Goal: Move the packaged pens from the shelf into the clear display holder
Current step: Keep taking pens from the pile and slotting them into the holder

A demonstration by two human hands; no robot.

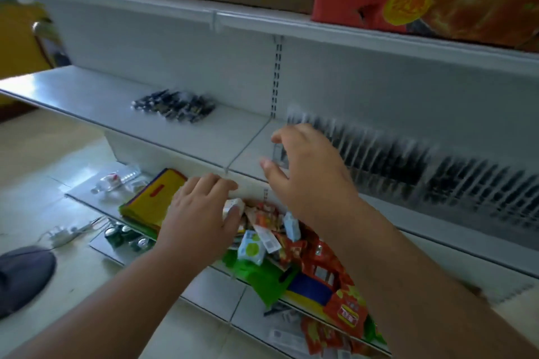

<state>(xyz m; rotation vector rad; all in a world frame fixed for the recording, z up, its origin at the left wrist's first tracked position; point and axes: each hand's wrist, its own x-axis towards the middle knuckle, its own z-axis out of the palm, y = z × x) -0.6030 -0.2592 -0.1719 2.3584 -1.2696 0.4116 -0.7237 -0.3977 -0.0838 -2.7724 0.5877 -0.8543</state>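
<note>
Loose pens (173,108) left on shelf (87,96) — display holder (408,166) right, both hands before it

A loose heap of my packaged pens (173,108) lies on the white shelf (87,93), dark barrels in clear wrapping, blurred, well back from the front edge and close to the back wall, left of the seam between the shelf boards. To the right of that seam the clear display holder (379,160) runs along the back of the shelf toward the right edge, already lined with upright dark pens; motion blur smears them, so I cannot count them.
</note>
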